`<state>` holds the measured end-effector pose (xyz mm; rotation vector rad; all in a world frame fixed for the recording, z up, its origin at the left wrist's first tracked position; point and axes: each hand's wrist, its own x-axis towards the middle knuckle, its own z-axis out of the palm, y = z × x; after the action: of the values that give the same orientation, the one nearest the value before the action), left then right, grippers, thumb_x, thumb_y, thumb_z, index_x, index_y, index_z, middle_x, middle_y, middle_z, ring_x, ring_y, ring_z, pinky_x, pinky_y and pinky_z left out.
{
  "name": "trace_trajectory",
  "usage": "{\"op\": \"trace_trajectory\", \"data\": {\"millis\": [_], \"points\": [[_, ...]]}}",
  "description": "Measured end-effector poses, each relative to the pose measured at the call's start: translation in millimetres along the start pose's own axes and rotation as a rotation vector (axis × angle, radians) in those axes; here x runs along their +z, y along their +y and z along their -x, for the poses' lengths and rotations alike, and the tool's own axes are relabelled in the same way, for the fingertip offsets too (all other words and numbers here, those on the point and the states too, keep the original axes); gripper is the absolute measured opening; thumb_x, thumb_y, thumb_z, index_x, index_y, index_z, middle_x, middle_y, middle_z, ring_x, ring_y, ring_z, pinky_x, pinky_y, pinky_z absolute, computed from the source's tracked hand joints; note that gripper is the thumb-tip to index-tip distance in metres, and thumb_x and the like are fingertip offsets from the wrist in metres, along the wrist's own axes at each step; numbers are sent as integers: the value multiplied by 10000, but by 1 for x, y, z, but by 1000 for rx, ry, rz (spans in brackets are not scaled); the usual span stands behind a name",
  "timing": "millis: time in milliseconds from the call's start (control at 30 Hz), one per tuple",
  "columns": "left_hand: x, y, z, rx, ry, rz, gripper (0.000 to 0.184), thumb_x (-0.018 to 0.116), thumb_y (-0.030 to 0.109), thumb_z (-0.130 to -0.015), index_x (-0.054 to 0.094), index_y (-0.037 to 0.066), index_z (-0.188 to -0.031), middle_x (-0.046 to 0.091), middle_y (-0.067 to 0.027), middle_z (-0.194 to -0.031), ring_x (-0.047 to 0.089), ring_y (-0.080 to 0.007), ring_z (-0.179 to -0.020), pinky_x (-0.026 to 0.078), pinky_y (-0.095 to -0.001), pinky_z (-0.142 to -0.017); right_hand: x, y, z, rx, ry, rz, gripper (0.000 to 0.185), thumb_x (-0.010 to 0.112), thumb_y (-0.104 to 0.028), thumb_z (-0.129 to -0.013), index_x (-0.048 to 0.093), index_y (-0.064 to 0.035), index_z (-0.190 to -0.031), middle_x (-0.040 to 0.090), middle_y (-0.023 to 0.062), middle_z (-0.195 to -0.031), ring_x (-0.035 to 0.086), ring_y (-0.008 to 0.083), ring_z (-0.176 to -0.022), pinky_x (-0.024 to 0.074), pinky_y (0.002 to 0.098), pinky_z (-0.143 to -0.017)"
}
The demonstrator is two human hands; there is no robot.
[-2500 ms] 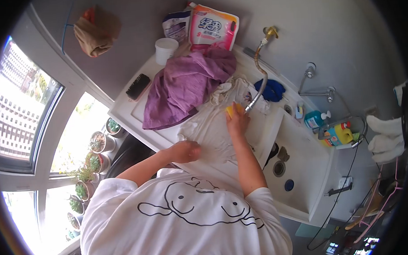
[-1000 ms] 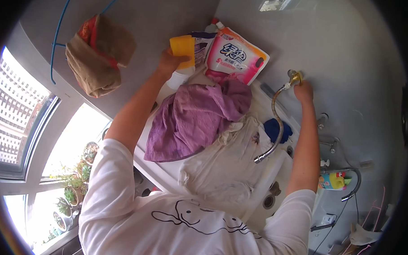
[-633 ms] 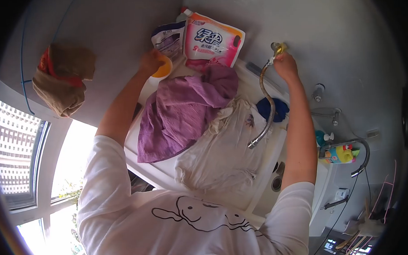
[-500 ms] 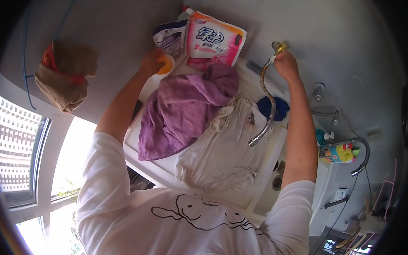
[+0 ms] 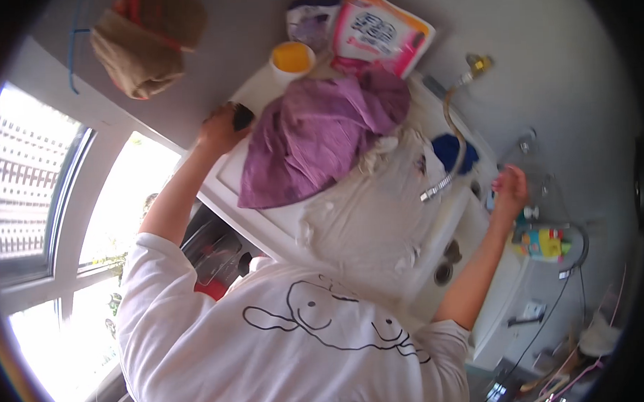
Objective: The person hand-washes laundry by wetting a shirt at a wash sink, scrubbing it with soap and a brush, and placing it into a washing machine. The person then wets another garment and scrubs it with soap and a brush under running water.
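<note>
My left hand [image 5: 220, 131] is closed around a small black object [image 5: 243, 116] at the left rim of the white sink [image 5: 225, 177]; its exact kind is unclear. Beside it lies a bunched purple cloth [image 5: 313, 141]. A wet white garment [image 5: 365, 214] with a small print is spread in the sink. My right hand [image 5: 512, 189], slightly blurred, hangs over the right side with fingers loosely bent and nothing visible in them. Near the back corner stands a white tub [image 5: 293, 74] with an orange piece [image 5: 293, 57] in it.
A pink-and-white detergent pouch [image 5: 380, 32] and a purple-white bag [image 5: 312, 20] stand at the back. A flexible hose [image 5: 452, 118] hangs from a brass tap [image 5: 479, 64] beside a blue cloth [image 5: 454, 154]. Bottles [image 5: 540, 243] stand right; a brown cloth bag [image 5: 143, 55] hangs left.
My left hand has left the orange piece in the tub and moved down to the sink's left rim, onto the black object. My right hand has let go of the tap and come down.
</note>
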<state>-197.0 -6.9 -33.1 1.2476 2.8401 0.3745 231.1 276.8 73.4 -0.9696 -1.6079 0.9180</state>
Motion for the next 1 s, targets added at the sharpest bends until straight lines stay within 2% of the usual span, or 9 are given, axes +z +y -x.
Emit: {"op": "trace_trajectory", "data": {"millis": [67, 267, 333, 467, 533, 633, 767, 867, 1000], "points": [[13, -5, 4, -119, -172, -36, 678, 643, 360, -621, 327, 56, -1137, 461, -149, -1054, 457, -305, -1005, 416, -415, -792, -4, 12, 33, 66, 42, -25, 96, 488, -110, -816, 544, -46, -860, 484, 0, -621, 437, 57, -514, 361, 177, -451], [18, 12, 0, -182, -143, -154, 711, 659, 277, -590, 282, 56, -1151, 473, -168, -1041, 485, -318, -971, 450, -407, -758, -9, 17, 109, 322, 59, -14, 78, 485, -76, -802, 533, -30, -843, 503, 7, -632, 464, 69, -508, 371, 183, -461], [38, -11, -16, -202, -18, 33, 676, 644, 216, -586, 306, 43, -1145, 514, -184, -1003, 526, -328, -908, 450, -401, -744, -14, 44, 129, 265, -27, 24, 88, 508, -84, -785, 528, -33, -855, 511, 14, -644, 477, 83, -522, 381, 194, -473], [-14, 9, 13, -137, 35, 218, 607, 625, 187, -588, 361, 23, -1109, 556, -190, -932, 553, -333, -843, 443, -397, -736, 3, 62, 181, 154, -247, 370, 175, 573, -88, -711, 515, -39, -868, 534, 54, -738, 529, 169, -653, 422, 269, -560], [-29, 29, 33, -115, 86, 475, 534, 611, 150, -598, 409, 7, -1072, 570, -187, -878, 566, -297, -829, 448, -368, -706, 7, 65, 201, -154, -336, 815, 232, 581, -51, -633, 516, -46, -855, 525, 85, -832, 514, 247, -790, 421, 337, -645], [-35, 67, 67, 0, 141, 746, 527, 610, 120, -603, 413, 5, -1077, 579, -169, -836, 575, -253, -795, 456, -334, -677, -4, 66, 212, 15, -446, 883, 260, 558, -12, -595, 521, -50, -850, 509, 98, -882, 485, 282, -857, 412, 363, -701], [7, 109, 103, -120, -296, 1343, 465, 590, 91, -690, 391, 4, -1100, 525, -105, -921, 533, -171, -795, 452, -287, -684, -24, 65, 220, 18, -442, 865, 285, 538, 14, -561, 528, -51, -839, 509, 107, -880, 488, 294, -838, 417, 365, -712], [16, 159, 127, -313, -668, 1673, 484, 582, 132, -705, 367, 19, -1123, 506, -91, -966, 512, -166, -851, 433, -287, -732, -23, 56, 218, -126, -465, 758, 214, 565, -8, -619, 539, -51, -827, 510, 95, -868, 506, 248, -815, 431, 330, -684], [48, 218, 140, -69, -803, 1703, 529, 575, 161, -712, 327, 24, -1159, 486, -85, -1012, 495, -169, -890, 408, -286, -757, 33, 24, 205, 549, -304, -345, 390, 613, -262, -719, 459, -83, -1030, 493, 5, -872, 498, 128, -751, 431, 278, -584]]}}
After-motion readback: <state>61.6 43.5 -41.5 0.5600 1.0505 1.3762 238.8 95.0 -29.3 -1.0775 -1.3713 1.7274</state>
